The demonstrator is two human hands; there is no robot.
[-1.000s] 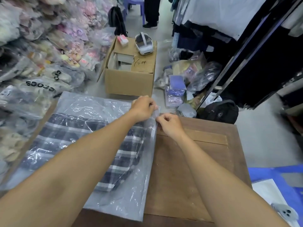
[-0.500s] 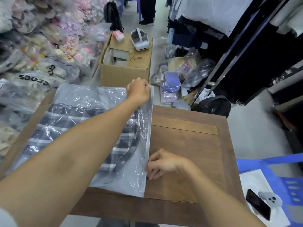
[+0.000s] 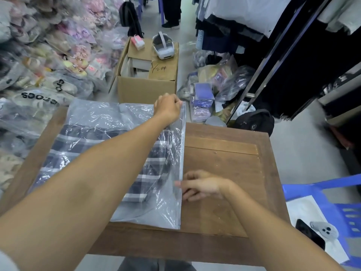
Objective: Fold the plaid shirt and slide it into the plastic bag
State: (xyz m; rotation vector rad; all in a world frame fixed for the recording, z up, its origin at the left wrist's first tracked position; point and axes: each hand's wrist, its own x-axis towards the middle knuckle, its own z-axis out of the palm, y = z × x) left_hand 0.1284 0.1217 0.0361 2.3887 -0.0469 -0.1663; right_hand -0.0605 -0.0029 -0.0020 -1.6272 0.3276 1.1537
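Sealing the bag's open edge looks like the step in hand: the plaid shirt point(image 3: 101, 153) is folded and fully inside the plastic bag point(image 3: 93, 118), which lies flat on the left half of the wooden table point(image 3: 224, 169). To do it well, I'd keep the far corner pinned taut & run the fingers along the strip w/ even pressure toward the table's near edge, no skipped gaps, air pushed out first. Left hand point(image 3: 168, 108) reaches across the bag to its far right corner, at the table's far edge, fingers curled shut and pinching the bag's seal strip. Right hand point(image 3: 203, 185) lies low near the table's middle, palm down, fingers point(image 3: 180, 183) loosely spread w/ tips touching the strip; whether it's actually gripping it I can't tell.
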